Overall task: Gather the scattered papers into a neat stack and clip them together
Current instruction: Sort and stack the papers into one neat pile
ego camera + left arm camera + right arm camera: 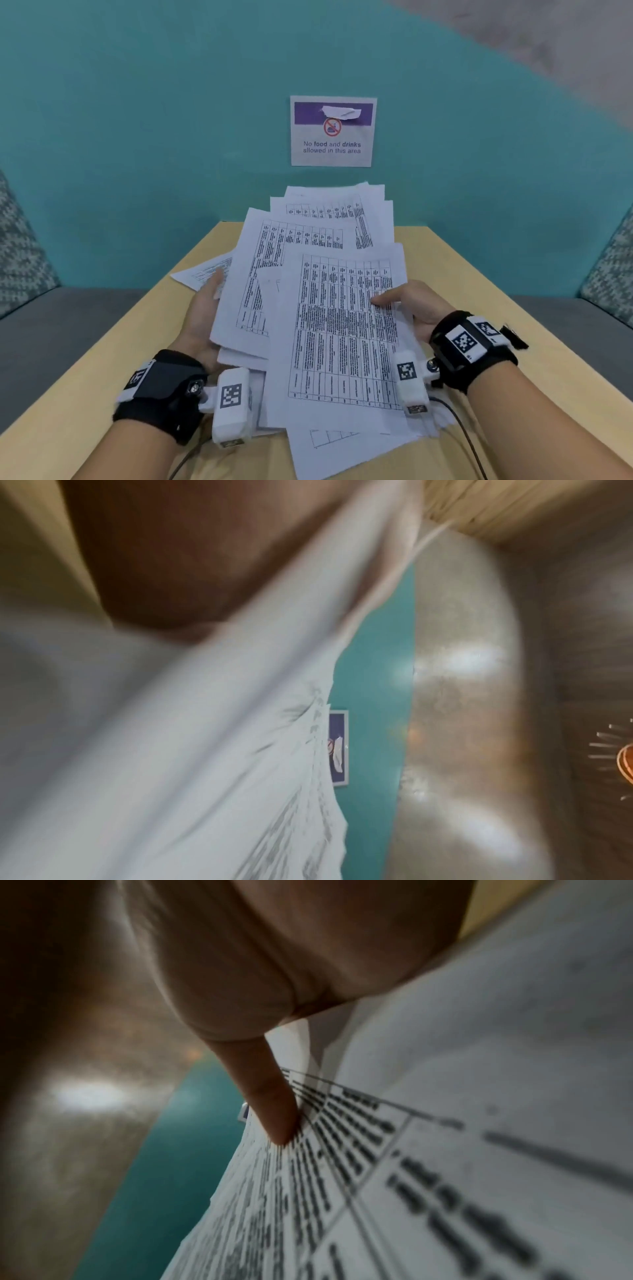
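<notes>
- On the teal wall behind the desk (479, 274) we read a sign (331, 132): "No food and drinks allowed in this area", under a purple band and a red prohibition circle, with a torn strip of white tape across the top.
- The papers (342, 308) are thin white sheets printed with black ruled tables; the print is too small for us to read. They lie fanned and uneven, lifted between both hands above the pale wood-grain desk, with a few sheets resting flat on it beneath, one poking out at the left.
- The left hand (203, 315) holds the bundle at its left edge, palm under the sheets; its fingers are hidden, but its grip is closed on the papers.
- The right hand (409, 305) pinches the right edge, thumb pressed flat on the top printed sheet, so its grip is clamped on the papers too.
- Both wrists carry black fabric bands with white blocks bearing black-and-white square code markers.
- Grey upholstered seating with knitted-looking cushions flanks the desk.
</notes>
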`<state>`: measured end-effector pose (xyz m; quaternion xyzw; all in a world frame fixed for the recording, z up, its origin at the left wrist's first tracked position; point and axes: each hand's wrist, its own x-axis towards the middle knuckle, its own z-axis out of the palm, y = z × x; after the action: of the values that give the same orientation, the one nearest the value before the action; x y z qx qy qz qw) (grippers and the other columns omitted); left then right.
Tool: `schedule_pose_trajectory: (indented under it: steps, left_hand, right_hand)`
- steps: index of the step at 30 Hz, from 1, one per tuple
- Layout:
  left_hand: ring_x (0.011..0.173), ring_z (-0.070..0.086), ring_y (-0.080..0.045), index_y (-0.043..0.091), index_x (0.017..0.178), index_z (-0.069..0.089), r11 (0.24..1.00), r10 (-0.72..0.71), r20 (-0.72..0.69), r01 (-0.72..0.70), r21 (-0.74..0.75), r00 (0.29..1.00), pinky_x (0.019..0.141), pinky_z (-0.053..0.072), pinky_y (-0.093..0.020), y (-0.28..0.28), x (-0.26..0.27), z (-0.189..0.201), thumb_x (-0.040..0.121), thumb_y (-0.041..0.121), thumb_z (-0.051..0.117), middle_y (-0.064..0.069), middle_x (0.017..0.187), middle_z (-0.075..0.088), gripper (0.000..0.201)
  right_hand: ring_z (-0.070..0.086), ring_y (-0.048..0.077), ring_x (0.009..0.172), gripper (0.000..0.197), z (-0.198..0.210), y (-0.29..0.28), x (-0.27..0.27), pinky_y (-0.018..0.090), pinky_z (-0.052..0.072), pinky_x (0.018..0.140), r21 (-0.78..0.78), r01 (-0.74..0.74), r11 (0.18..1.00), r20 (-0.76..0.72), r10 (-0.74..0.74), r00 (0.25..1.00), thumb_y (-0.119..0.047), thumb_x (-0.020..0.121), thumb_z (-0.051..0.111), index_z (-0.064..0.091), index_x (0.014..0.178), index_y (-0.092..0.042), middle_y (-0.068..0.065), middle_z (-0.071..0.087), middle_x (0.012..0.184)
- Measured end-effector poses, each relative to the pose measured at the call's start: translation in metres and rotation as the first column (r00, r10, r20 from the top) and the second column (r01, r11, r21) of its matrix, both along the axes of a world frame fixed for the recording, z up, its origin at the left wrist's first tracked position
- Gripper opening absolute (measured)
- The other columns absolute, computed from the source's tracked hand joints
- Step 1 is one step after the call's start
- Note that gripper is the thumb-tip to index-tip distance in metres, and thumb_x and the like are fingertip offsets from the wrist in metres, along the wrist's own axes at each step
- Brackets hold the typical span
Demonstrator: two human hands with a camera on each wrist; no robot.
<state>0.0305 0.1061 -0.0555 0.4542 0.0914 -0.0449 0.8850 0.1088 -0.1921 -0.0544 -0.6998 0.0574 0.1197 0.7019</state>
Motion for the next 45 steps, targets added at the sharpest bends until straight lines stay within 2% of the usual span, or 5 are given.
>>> schedule_pose_trajectory:
  steps: [3, 8, 18, 24, 45]
  left_hand:
    - [0.128, 0.065, -0.037, 0.015, 0.138, 0.070, 0.996, -0.089, 0.030, 0.089, 0.013, 0.996, 0.108, 0.048, -0.052, 0.009, 0.002, 0.007, 0.101, 0.066, 0.043, -0.016, 0.137, 0.070, 0.069]
    - [0.115, 0.074, -0.035, 0.011, 0.131, 0.070, 0.924, 0.059, 0.262, -0.152, 0.352, 0.963, 0.104, 0.055, -0.055, -0.005, 0.004, 0.008, 0.092, 0.005, 0.071, -0.012, 0.126, 0.077, 0.040]
    - [0.094, 0.078, -0.006, 0.017, 0.112, 0.072, 0.733, 0.301, 0.591, -0.578, 0.359, 0.748, 0.076, 0.062, -0.019, -0.019, 0.001, 0.012, 0.089, -0.004, 0.074, 0.014, 0.100, 0.082, 0.031]
    - [0.104, 0.077, -0.012, 0.025, 0.116, 0.073, 0.749, 0.247, 0.539, -0.512, 0.421, 0.805, 0.085, 0.059, -0.031, -0.030, 0.004, 0.002, 0.098, 0.009, 0.069, 0.010, 0.111, 0.082, 0.024]
    - [0.093, 0.079, -0.008, 0.020, 0.110, 0.076, 0.736, 0.267, 0.559, -0.541, 0.408, 0.785, 0.069, 0.060, -0.017, -0.027, -0.001, 0.005, 0.092, 0.014, 0.075, 0.010, 0.102, 0.083, 0.019]
  right_hand:
    - [0.071, 0.034, 0.101, 0.032, 0.020, 0.002, -0.007, 0.044, 0.055, 0.091, -0.004, 0.069, 0.998, 0.166, -0.067, 0.984, 0.013, 0.078, 0.069, 0.071, 0.107, -0.001, 0.015, 0.077, 0.103]
    - [0.071, 0.028, 0.088, 0.019, 0.049, 0.013, -0.017, 0.030, 0.058, 0.075, -0.026, 0.167, 0.986, 0.482, -0.134, 0.866, 0.009, 0.085, 0.067, 0.071, 0.093, -0.008, 0.010, 0.076, 0.094]
    - [0.071, 0.016, 0.080, 0.010, 0.042, 0.033, -0.039, 0.021, 0.052, 0.073, 0.087, 0.236, 0.968, 0.709, -0.226, 0.668, -0.010, 0.091, 0.070, 0.072, 0.094, -0.020, 0.003, 0.076, 0.088]
    - [0.066, 0.037, 0.095, 0.004, 0.026, 0.029, -0.037, 0.045, 0.056, 0.086, -0.024, 0.217, 0.976, 0.620, -0.155, 0.769, -0.015, 0.094, 0.066, 0.069, 0.096, -0.013, 0.021, 0.071, 0.104]
    - [0.072, 0.011, 0.089, 0.010, 0.012, 0.019, -0.028, 0.027, 0.054, 0.074, -0.021, 0.175, 0.984, 0.561, -0.133, 0.817, -0.018, 0.095, 0.065, 0.071, 0.094, -0.026, -0.010, 0.076, 0.089]
